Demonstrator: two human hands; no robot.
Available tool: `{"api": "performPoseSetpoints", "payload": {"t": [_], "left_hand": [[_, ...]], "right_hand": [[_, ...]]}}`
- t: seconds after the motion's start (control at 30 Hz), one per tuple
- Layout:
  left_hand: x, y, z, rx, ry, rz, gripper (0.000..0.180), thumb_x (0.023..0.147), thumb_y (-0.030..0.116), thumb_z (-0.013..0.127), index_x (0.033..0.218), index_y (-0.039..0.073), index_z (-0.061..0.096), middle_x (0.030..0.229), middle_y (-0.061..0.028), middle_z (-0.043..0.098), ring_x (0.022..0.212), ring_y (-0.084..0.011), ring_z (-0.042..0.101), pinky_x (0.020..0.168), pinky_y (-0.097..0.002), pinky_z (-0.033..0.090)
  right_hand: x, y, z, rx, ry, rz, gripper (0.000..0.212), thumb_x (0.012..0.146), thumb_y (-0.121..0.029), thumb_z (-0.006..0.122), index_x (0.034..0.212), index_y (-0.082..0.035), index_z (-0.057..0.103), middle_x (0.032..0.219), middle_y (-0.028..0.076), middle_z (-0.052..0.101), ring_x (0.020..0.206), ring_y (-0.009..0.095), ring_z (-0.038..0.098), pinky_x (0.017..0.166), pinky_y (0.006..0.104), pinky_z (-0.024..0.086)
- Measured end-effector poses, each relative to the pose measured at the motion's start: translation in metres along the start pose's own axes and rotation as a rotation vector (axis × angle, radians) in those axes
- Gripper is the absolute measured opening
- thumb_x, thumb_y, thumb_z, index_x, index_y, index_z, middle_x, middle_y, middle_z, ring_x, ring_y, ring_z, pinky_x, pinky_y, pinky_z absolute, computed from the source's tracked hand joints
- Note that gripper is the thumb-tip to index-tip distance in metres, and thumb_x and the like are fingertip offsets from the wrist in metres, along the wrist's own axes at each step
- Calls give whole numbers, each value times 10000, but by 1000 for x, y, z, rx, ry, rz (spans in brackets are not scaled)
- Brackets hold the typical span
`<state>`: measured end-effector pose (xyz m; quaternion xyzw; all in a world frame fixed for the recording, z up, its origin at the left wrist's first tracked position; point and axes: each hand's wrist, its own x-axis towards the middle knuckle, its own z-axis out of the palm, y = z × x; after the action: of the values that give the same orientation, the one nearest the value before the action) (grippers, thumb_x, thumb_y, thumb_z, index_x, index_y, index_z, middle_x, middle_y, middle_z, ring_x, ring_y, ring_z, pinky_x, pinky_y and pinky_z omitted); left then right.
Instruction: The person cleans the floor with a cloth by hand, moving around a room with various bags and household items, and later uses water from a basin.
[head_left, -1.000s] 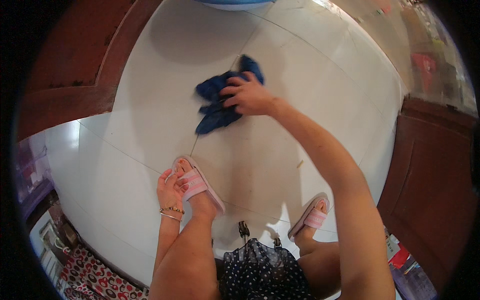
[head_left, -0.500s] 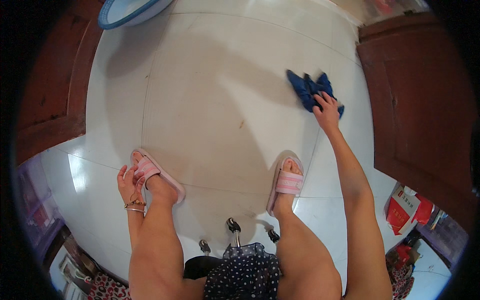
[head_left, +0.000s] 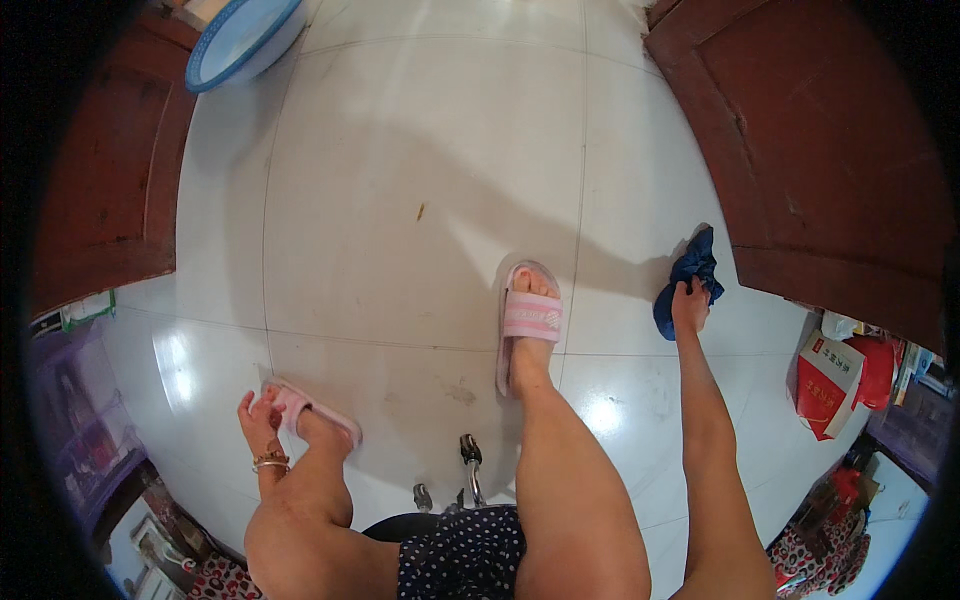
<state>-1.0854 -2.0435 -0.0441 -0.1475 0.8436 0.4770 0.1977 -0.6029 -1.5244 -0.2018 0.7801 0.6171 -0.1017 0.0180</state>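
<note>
A blue cloth (head_left: 686, 278) is pressed to the white tiled floor (head_left: 420, 130) by the right hand (head_left: 690, 303), fingers closed on it, beside a brown door (head_left: 810, 150). The left hand (head_left: 258, 420) rests, loosely curled, at a pink slipper (head_left: 300, 408). One small speck (head_left: 421, 211) is left mid-floor; wiping is judged partly done.

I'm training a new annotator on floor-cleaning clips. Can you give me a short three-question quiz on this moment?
1. True or false: the right hand presses a dark blue cloth on the white tiled floor.
2. What does the left hand touch? A. the blue basin B. the pink slipper on the left foot C. the red door
3. Fill in: the cloth lies beside the red wooden ____.

Key: 1 true; 2 B; 3 door.
</note>
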Motion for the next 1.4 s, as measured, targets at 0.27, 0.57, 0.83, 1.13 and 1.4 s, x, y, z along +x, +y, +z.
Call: {"api": "performPoseSetpoints", "payload": {"t": [0.27, 0.57, 0.83, 1.13, 1.4], "left_hand": [[-16, -28, 2, -221, -38, -170, 419, 803, 120, 563, 1172, 38, 382, 896, -119, 594, 639, -170, 570, 579, -281, 493], [-8, -41, -6, -566, -52, -280, 368, 823, 103, 546, 1148, 32, 387, 935, -140, 573, 661, -186, 573, 621, -310, 483], [-1, -52, -10, -675, -52, -343, 359, 835, 130, 564, 1145, 46, 404, 941, -134, 574, 702, -186, 567, 657, -320, 484], [-3, -51, -11, -745, 9, -469, 307, 828, 89, 541, 1111, 62, 425, 898, -118, 589, 661, -183, 550, 636, -325, 475], [-1, -66, -10, -783, 42, -478, 296, 846, 93, 513, 1126, 67, 421, 932, -112, 598, 687, -188, 570, 639, -306, 473]], "right_hand": [[-8, -70, 20, 107, 50, -57, 445, 790, -348, 409, 1069, -51, 588, 1059, 253, 550, 1000, 417, 501, 886, 457, 392], [-102, -325, 31, 645, -193, -345, 420, 745, -239, 472, 1039, 39, 587, 946, 262, 572, 893, 381, 564, 833, 393, 429], [-208, -418, 60, 332, -237, -733, 435, 834, -290, 406, 1177, -46, 515, 1231, 251, 402, 1025, 410, 474, 927, 428, 353], [-345, -520, 98, 244, -157, -1286, 307, 809, -261, 481, 1001, -33, 553, 1064, 232, 465, 900, 444, 474, 817, 514, 395], [-521, -504, 132, -43, -373, -1973, 258, 781, -223, 510, 1001, -134, 613, 1059, 90, 485, 976, 319, 432, 717, 482, 440]]}}
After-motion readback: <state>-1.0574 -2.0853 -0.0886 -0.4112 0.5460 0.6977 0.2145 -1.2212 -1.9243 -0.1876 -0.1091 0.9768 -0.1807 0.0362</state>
